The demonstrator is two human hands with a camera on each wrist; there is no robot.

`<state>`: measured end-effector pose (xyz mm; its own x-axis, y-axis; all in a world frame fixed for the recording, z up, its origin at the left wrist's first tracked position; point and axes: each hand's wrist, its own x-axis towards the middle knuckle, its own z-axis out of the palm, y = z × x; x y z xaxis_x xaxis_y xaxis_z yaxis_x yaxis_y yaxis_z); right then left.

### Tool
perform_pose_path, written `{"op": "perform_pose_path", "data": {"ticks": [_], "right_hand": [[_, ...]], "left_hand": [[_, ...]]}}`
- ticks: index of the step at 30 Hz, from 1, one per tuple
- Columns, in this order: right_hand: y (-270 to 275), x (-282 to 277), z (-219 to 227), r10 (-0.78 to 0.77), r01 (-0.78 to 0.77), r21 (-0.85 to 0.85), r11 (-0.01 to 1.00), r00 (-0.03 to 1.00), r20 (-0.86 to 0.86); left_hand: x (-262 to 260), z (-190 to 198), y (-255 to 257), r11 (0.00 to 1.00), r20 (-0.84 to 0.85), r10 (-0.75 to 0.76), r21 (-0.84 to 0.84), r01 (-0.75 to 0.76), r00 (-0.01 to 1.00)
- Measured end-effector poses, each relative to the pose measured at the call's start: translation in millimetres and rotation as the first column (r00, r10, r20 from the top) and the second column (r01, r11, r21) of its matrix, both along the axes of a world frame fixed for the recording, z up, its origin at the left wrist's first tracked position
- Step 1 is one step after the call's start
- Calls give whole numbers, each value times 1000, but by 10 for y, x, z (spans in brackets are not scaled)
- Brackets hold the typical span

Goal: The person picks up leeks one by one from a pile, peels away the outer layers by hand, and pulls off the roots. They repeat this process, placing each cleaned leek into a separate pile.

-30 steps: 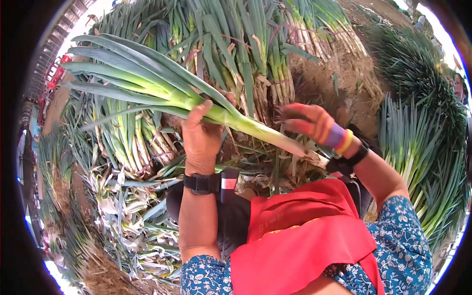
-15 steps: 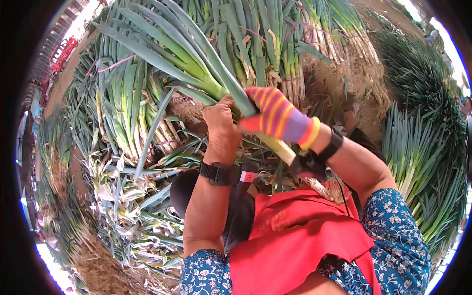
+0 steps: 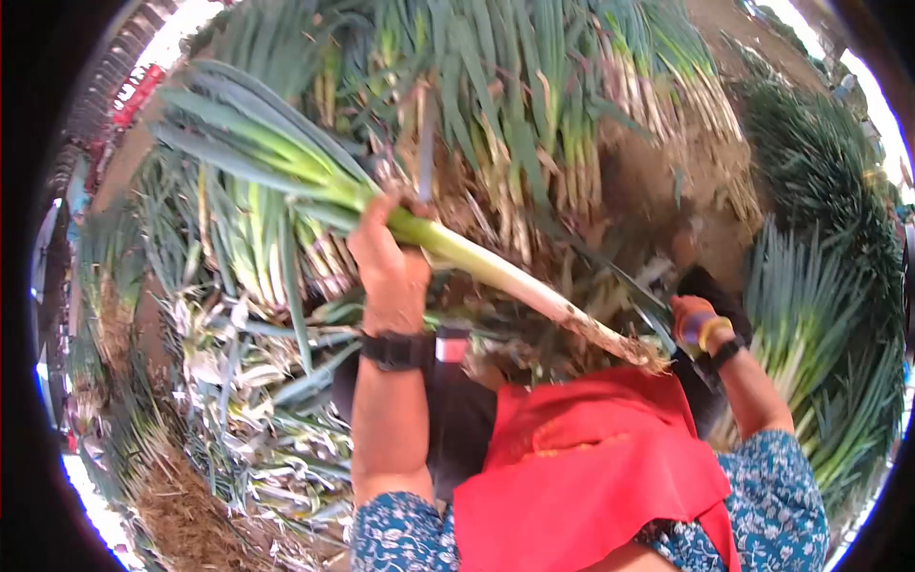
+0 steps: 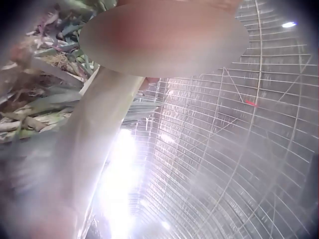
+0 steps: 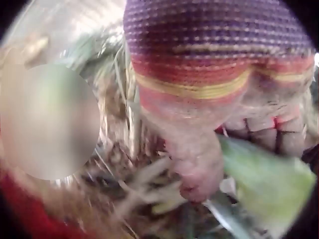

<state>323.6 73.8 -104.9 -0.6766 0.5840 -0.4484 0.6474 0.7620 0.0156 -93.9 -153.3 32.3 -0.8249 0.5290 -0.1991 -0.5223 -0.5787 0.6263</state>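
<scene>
My bare left hand (image 3: 386,257) grips a leek (image 3: 505,276) below where its leaves fan out. The leaves point to the upper left and the rooted white end to the lower right, just above the red apron (image 3: 591,429). The pale shaft (image 4: 99,114) shows close up and blurred in the left wrist view. My right hand (image 3: 698,322), in a striped glove, is out to the right, apart from the leek. Its thumb and curled fingers hold a long stripped leek leaf (image 5: 266,181), pale green at this end. In the head view the leaf (image 3: 620,272) trails to the upper left.
Tied leek bundles (image 3: 543,114) lie across the front with roots towards me. Another pile of leeks (image 3: 801,305) stands at the right. Stripped leaves (image 3: 257,400) litter the ground at the left, near a root mass (image 3: 186,505).
My right hand came to the leek beside my left hand, then swung away to the lower right with a leaf. The leek tipped steeper, then swung back left, its root end clear of the right arm.
</scene>
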Motion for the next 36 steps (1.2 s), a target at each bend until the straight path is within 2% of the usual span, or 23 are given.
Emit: {"op": "perform_pose_path", "data": {"ticks": [1,2,3,4,5,6,7,8,11,12,15,17,22,24,25,27,28,30,31,32,34,35,36], "right_hand": [[-22,-114,43,-6,19,50,999,970,-242],[-28,-317,152,10,41,93,995,873,-488],[-106,-589,249,-144,49,-155,987,710,-689],[-212,-897,428,-321,-34,-393,919,514,-796],[-413,-1255,865,-92,-203,-210,956,475,-875],[-670,-1554,1239,140,-345,-11,939,409,-902],[-829,-1768,1351,234,-390,69,918,395,-889],[-934,-1886,1393,325,-430,142,891,388,-863],[-1033,-2022,1148,427,-462,247,851,338,-839],[-1019,-2034,1125,441,-503,273,820,252,-861],[-1054,-2042,1162,403,-577,203,791,242,-883],[-1111,-2043,1216,240,-550,15,835,340,-909],[-1134,-2051,1086,201,-524,-11,852,346,-916],[-1137,-2029,1053,67,-469,-130,873,379,-923],[-1132,-2022,1036,68,-467,-129,875,382,-922],[-1128,-1987,979,-69,-473,-309,825,458,-886],[-1099,-2003,907,-73,-469,-314,826,462,-884],[-1035,-2059,856,242,-538,-126,833,560,-792],[-967,-2085,955,514,-725,140,675,325,-794],[-1012,-2092,728,-117,-524,-468,711,569,-814],[-1038,-2115,847,-228,-362,-623,694,710,-667],[-764,-2184,371,-15,-798,-439,413,476,-879],[-556,-2152,-159,28,-993,-116,24,116,-993]], "left_hand": [[33,69,2,997,66,13,-77,-8,998],[113,119,29,995,26,55,-84,-53,998],[129,64,40,992,-85,62,-105,-71,994],[112,-163,52,996,-276,55,-49,-71,959],[129,-151,126,998,-142,24,-53,-32,990],[154,-302,168,992,-352,115,-2,-124,929],[210,-355,223,964,-554,185,-57,-258,812],[343,169,159,994,7,98,54,-98,995],[302,138,140,987,17,113,114,-114,993],[310,159,111,987,37,117,104,-121,992],[340,115,44,992,85,106,60,-112,991],[339,100,40,997,105,59,51,-64,993],[364,156,21,998,50,17,67,-21,999],[387,192,3,998,39,-1,69,-1,999],[406,230,-16,994,30,-48,100,45,998],[418,246,-45,987,27,-100,127,96,995],[409,231,-55,978,2,-152,145,150,988],[419,257,-77,965,-16,-211,156,211,977],[445,308,-100,944,-26,-284,168,284,959],[452,346,-114,917,-35,-355,180,355,934],[444,324,-101,884,-7,-411,239,401,912],[457,362,-107,910,73,-383,202,363,921],[413,327,-117,888,-46,-383,256,382,923]]}}
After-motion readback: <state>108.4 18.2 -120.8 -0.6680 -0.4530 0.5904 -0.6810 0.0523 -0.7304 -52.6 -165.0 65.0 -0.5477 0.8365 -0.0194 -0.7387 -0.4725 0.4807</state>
